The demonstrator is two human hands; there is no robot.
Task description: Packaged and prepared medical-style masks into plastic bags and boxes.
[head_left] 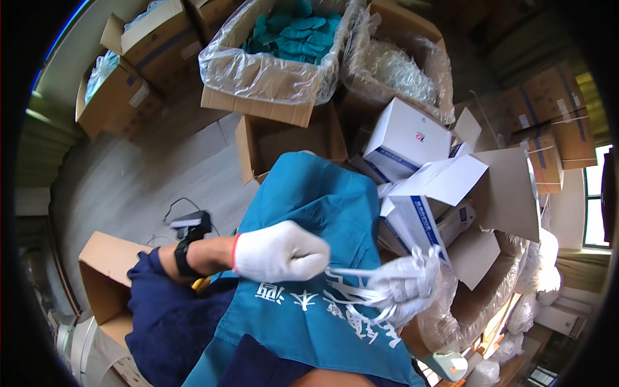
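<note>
My left hand (284,251), in a white knit glove with a red cuff edge, is closed in front of my blue-green apron (316,200). Thin white cords (348,272) stretch from its fingers across to my right hand (406,284). That hand is gloved too, its fingers curled around a loose bundle of the same cords, with several strands hanging over the apron's white lettering. The bundle and glove are close in colour, so their outlines blur together.
Ahead stand a lined carton (258,74) of green cloth-like pieces and another (400,74) of clear plastic material. An open carton (290,142) lies nearer. White boxes (406,138) are piled at right, beside an open carton (503,193). A black-and-grey corded device (192,224) lies at left.
</note>
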